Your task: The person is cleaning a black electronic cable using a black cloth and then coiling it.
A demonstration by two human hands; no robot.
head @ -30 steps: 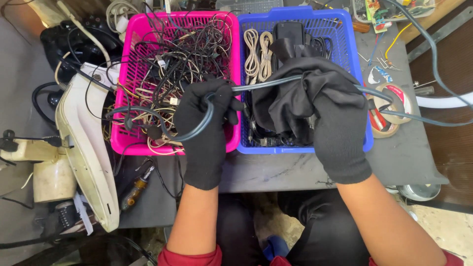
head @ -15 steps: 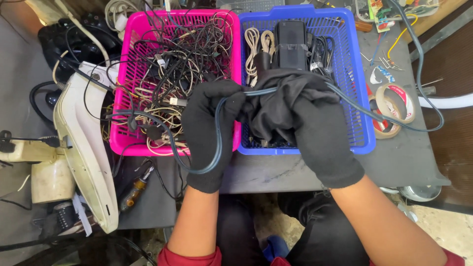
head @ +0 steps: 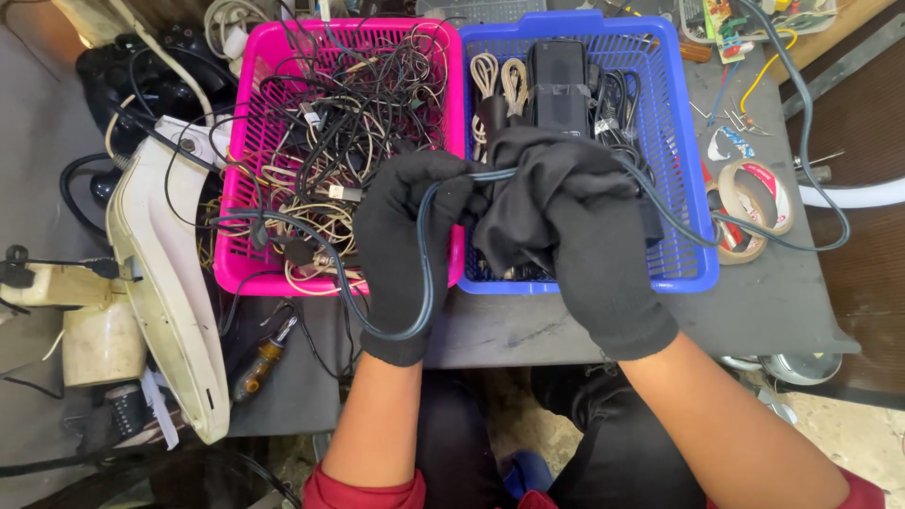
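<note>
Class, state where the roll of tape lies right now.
In the head view, the roll of tape lies flat on the grey table, right of the blue basket.

Both hands wear black gloves and meet near the centre of the frame. The left hand [head: 410,250] is curled into a closed grip, back of the hand toward the camera, bare forearm running down to the lower middle. The right hand [head: 589,250] is clenched too, its forearm angling to the lower right, red sleeves at the bottom edge.
</note>
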